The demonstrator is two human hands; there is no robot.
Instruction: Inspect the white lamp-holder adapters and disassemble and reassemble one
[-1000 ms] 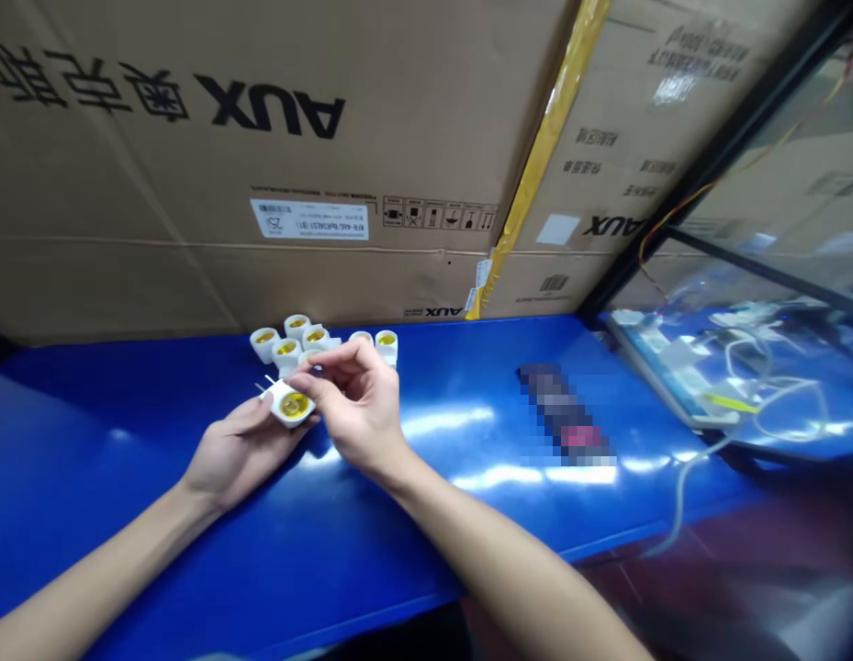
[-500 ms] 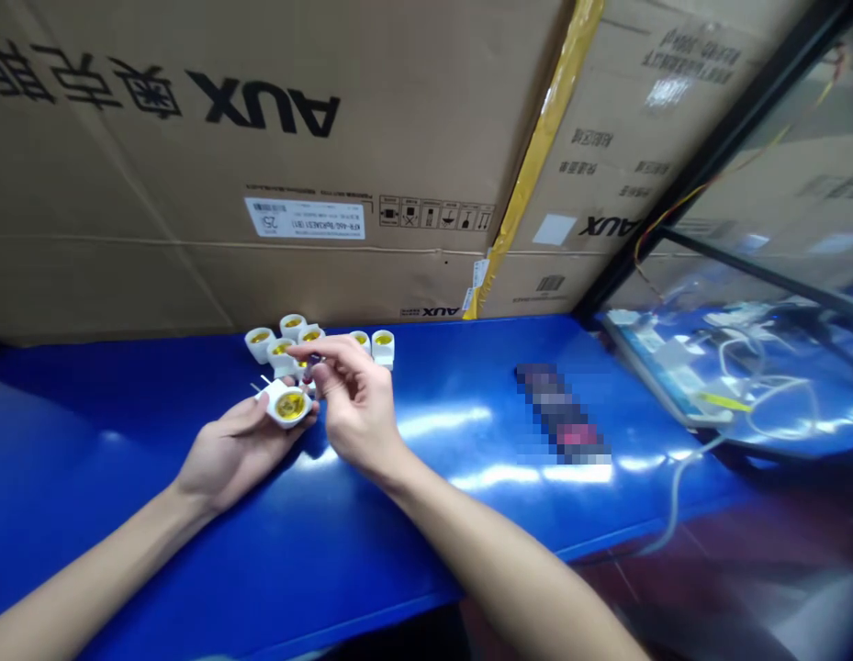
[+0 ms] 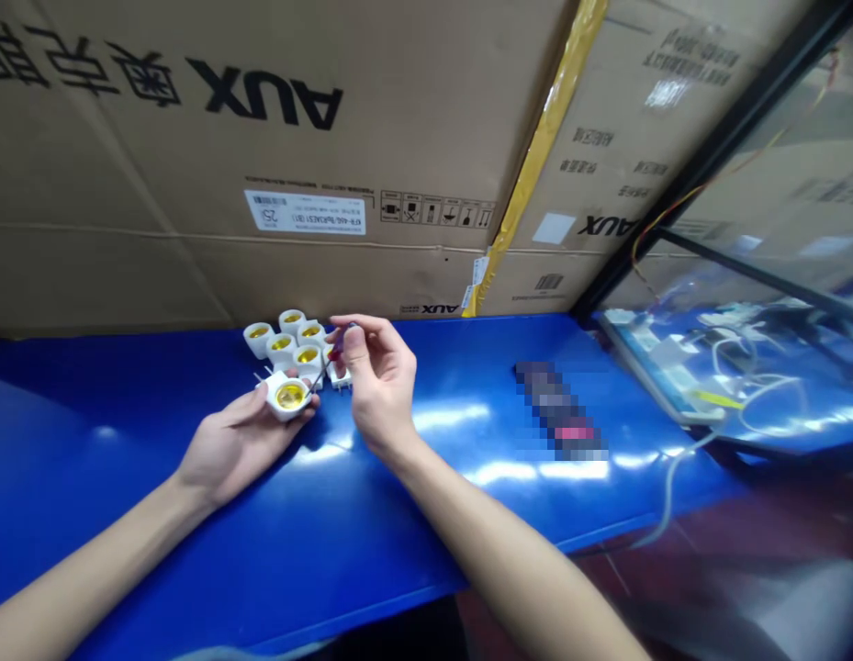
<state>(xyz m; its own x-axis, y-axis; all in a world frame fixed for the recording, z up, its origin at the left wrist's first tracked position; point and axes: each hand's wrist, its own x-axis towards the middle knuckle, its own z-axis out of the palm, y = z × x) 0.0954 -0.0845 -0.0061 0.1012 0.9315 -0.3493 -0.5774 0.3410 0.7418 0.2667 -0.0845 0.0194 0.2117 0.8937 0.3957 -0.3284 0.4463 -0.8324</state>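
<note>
My left hand (image 3: 228, 448) is closed around a white plug-in lamp socket (image 3: 289, 397). Its round opening, with a brass-coloured inside, faces up, and metal prongs stick out on the far left side. My right hand (image 3: 385, 381) pinches a small screwdriver (image 3: 336, 352) with a dark red handle. The thin shaft slants down to the left, and its tip is at the right side of the held socket; whether it sits in a screw I cannot tell. Just beyond, several similar sockets (image 3: 258, 340) stand in a cluster, some partly hidden by my right hand.
Large cardboard boxes (image 3: 426, 110) form a wall behind the blue table (image 3: 151, 569). A pixelated dark object (image 3: 560, 408) lies to the right. At the far right are a black metal frame (image 3: 743, 275), a white cable (image 3: 667, 496) and loose parts.
My right hand has moved back to the right, away from the held socket, and the screwdriver shaft now shows. My left hand has stayed nearly in place with the socket.
</note>
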